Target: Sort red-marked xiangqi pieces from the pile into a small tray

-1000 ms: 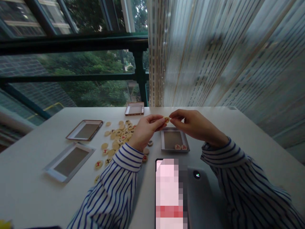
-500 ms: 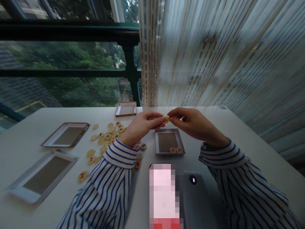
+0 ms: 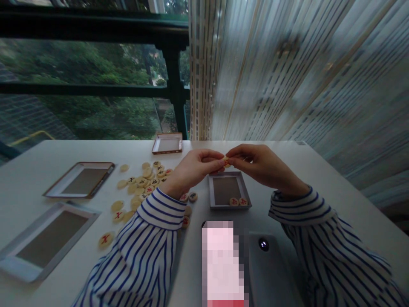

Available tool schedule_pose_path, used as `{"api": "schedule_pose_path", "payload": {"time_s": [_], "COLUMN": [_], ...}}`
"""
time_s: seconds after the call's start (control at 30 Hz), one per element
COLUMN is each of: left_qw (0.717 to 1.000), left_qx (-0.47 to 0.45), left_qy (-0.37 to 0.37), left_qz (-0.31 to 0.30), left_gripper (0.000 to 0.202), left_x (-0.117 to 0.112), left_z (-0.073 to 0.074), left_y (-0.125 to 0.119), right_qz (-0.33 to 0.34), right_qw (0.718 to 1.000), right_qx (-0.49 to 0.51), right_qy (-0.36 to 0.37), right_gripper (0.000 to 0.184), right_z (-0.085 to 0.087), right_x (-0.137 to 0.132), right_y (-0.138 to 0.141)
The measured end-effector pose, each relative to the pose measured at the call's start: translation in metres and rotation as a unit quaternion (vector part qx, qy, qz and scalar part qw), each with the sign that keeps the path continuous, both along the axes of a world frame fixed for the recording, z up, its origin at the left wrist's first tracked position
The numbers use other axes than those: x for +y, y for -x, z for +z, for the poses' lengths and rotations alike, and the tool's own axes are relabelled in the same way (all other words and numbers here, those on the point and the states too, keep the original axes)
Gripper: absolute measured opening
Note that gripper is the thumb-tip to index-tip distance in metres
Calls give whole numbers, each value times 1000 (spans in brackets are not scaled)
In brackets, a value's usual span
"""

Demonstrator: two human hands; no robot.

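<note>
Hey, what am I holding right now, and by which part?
A round piece with a red marking, held by its edges: your left hand at the left edge, your right hand at the right.

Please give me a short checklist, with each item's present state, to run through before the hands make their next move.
1. Piece held securely: ok; the left hand pinches the red-marked piece.
2. Right hand gripping it too: cannot tell; its fingertips are at the piece's edge.
3. Mark on that piece fully readable: not ok; fingers partly cover it.
4. Tray below the hands open side up: ok; two red-marked pieces lie inside at its near edge.
5. Phone apart from that tray: ok; it lies nearer the wearer.
6. Loose pieces all showing marks: not ok; several show plain faces.
</note>
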State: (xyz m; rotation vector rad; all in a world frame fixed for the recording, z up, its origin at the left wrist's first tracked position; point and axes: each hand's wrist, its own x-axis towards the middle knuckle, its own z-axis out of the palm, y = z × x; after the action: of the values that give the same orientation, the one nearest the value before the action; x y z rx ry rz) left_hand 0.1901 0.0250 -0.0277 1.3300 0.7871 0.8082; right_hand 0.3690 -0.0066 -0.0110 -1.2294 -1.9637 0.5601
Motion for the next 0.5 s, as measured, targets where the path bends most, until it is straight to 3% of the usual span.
{"api": "schedule_pose_path", "payload": {"time_s": [0.5], "left_qw": [999], "left_qx": [6], "left_qy": [-19], "left_qz": [27], "left_gripper": [28], "left_x": [-2], "left_z": [7], "left_y": [5], "right_qz": [-16], "right_qw": [999], "right_qx": [49], "right_qy": [6], "right_gripper": [22], "right_z": [3], "right_x": [-3], "right_y": [5]}}
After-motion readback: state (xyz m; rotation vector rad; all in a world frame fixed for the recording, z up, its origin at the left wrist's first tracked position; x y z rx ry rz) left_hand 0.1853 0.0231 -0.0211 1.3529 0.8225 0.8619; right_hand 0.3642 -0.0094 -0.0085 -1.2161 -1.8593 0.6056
